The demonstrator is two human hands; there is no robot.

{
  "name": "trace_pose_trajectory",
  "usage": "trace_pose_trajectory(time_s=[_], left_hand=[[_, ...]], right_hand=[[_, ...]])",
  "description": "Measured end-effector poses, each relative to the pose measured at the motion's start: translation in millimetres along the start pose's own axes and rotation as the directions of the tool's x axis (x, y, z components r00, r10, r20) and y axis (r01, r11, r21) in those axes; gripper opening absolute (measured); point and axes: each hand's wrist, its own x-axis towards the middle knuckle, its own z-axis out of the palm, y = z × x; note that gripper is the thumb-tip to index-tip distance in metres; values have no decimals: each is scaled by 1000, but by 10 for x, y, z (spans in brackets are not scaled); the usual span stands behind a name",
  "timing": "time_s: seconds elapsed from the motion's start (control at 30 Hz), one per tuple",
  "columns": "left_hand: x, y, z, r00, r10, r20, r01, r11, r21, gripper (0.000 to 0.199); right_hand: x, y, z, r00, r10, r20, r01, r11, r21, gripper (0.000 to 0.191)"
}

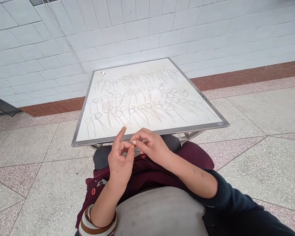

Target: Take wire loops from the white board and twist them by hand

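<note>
Just in front of the table's near edge, my left hand [120, 151] and my right hand [152, 145] meet fingertip to fingertip. Both are closed in a pinch on a thin wire [149, 161], whose loose end trails below the right hand over the maroon garment. Between the fingertips the wire is too fine and too covered to make out its shape. The left forefinger sticks up, with a tan covering on its tip. Several looped wires [170, 108], each a round loop with long tails, lie in rough rows on the white tabletop [127, 131].
A grey rim [88, 143] borders the square table. A small red-and-white object [103, 73] sits at its far left corner. Behind stands a white tiled wall [137, 31]. The maroon garment [199, 155] covers my lap.
</note>
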Motion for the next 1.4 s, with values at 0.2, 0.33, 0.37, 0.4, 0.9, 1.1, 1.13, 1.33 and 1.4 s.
trace_pose_trajectory(time_s=[0.2,0.33,0.37,0.4,0.9,1.1,1.13,1.33,1.4], left_hand=[[8,34,9,999,-46,-5,45,991,-125,59],[23,0,-25,999,-41,18,44,979,-198,55],[31,-11,-32,999,-45,10,46,975,-219,54],[39,-20,-38,999,-51,-1,49,970,-240,53],[18,-80,-8,993,-81,85,104,947,-304,41],[28,-39,2,995,-96,-5,93,968,-233,53],[31,-21,3,995,-95,-23,88,971,-220,54],[47,84,6,984,-119,-131,96,981,-168,57],[47,102,9,985,-121,-125,98,980,-174,58]], right_hand=[[33,1,1,994,103,26,-106,979,173,11],[40,-3,-36,997,78,25,-81,985,150,13],[37,4,-42,997,77,25,-80,987,139,15],[33,13,-45,996,85,33,-89,986,140,16],[40,54,-48,983,181,17,-174,914,365,24],[12,88,-43,990,138,14,-134,922,363,25],[-4,101,-44,991,134,14,-132,934,331,25],[-111,180,-2,974,135,185,-182,944,274,30],[-125,188,18,966,149,213,-220,905,363,29]])
